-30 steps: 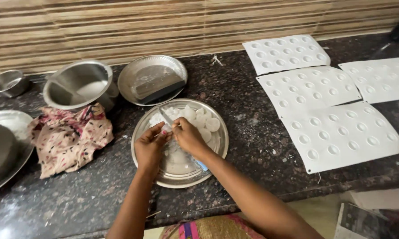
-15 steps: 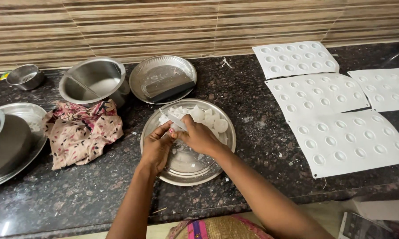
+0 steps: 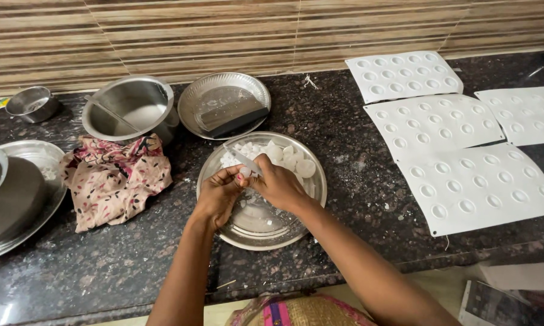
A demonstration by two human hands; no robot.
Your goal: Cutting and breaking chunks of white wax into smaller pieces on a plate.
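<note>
Head view shows me both hands over the steel plate (image 3: 296, 232) mid-table. Small cut white bits (image 3: 238, 151) already heap at its 11 o'clock, whole white discs (image 3: 296, 162) still waiting at 1 o'clock. My left hand (image 3: 220, 193) pinches one white piece (image 3: 246, 172); my right hand (image 3: 278, 184) grips a knife (image 3: 240, 158), blade pointing to 10 o'clock. Both wrists meet, fingers curled.

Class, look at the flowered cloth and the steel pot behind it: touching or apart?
Touching. In the head view the top edge of the flowered cloth lies bunched against the base of the steel pot, with no dark counter showing between them.
</note>
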